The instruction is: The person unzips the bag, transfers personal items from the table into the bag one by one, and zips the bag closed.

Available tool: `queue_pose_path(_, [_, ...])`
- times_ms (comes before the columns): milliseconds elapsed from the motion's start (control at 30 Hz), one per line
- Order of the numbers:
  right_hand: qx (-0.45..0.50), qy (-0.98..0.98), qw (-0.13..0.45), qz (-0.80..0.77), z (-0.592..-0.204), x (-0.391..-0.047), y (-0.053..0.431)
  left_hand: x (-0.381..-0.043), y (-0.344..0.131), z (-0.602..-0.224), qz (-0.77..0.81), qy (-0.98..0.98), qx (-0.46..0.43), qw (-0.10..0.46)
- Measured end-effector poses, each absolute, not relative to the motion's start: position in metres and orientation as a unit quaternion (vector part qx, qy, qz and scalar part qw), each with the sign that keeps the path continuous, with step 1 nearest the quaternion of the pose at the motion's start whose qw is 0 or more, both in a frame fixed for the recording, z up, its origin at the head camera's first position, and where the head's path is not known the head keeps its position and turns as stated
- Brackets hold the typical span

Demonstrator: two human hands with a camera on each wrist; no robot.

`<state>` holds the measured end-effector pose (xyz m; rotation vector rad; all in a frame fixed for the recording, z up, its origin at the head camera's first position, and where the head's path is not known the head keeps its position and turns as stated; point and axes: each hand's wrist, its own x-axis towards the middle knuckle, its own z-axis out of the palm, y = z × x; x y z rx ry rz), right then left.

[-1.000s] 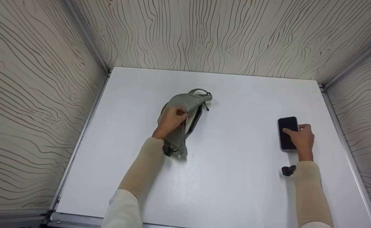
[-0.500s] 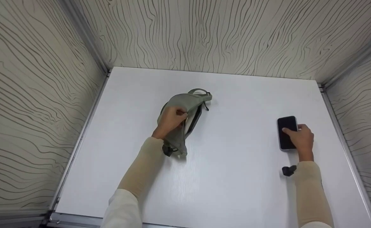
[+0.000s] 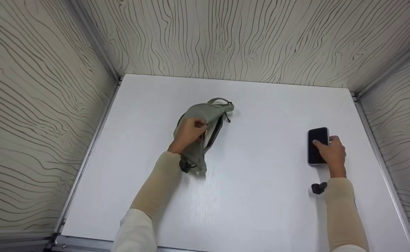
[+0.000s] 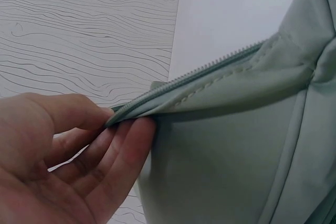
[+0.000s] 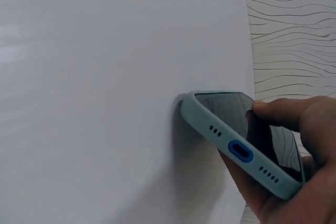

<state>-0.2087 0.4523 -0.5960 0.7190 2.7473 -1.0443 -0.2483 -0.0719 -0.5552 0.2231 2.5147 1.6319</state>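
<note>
A grey-green belt bag (image 3: pixel 205 112) lies on the white table with its zip parted. My left hand (image 3: pixel 188 134) pinches the zipped edge (image 4: pixel 199 71) of its opening between thumb and fingers, holding the mouth apart. Over at the right, my right hand (image 3: pixel 333 152) grips a smartphone (image 3: pixel 317 140), thumb on the dark screen and fingers underneath. The phone wears a pale blue case (image 5: pixel 197 116), and its port end faces the right wrist camera. It is tilted, with a shadow on the table below.
The white table (image 3: pixel 261 196) has patterned panels behind it (image 3: pixel 226 38) and on both sides. A metal frame rail (image 3: pixel 85 164) runs along the left edge. The black wrist camera (image 3: pixel 318 188) sits beside the right sleeve. A strap loop (image 3: pixel 220 100) sticks up at the bag's far end.
The phone has tilted and shifted slightly in my right hand, which moved a little away from me. My left hand and the bag have stayed in place.
</note>
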Motion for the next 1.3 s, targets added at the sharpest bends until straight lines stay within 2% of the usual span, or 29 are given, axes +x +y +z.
queue_pose_path(1300, [0.247,0.884,0.026,-0.397,-0.6037,-0.2073,0.4442,-0.2473,-0.0711,-0.5544,0.546,0.832,0.073,0.062])
